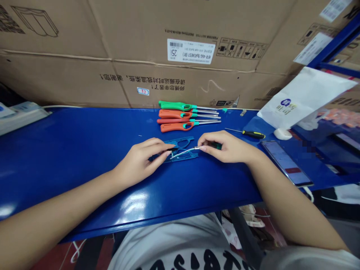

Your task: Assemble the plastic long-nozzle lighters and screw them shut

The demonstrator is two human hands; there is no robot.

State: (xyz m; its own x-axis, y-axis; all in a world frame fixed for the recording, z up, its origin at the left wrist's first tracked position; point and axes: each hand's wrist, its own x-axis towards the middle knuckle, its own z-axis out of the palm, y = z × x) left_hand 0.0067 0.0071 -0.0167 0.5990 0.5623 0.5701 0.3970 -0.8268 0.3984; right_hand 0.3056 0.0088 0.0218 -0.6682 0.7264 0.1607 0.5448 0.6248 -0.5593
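My left hand (146, 157) is closed in a pinch on a small black part (174, 149) with a thin light wire at it. A slim whitish tube (184, 152) runs from near those fingertips to my right hand (222, 147), which pinches its metal end. Something dark green shows partly behind the right fingers. Under both hands lie two translucent blue lighter shell halves (184, 143) on the blue table (84, 146). Just beyond them, several long-nosed lighters lie side by side, among them a green lighter (176, 106) and an orange lighter (174, 128).
A screwdriver (254, 134) with a black and yellow handle lies right of the lighters. Nearby are a white case (282, 134), a phone (287, 163) and a white paper bag (298, 101). A large cardboard box (135, 56) walls off the table's far edge.
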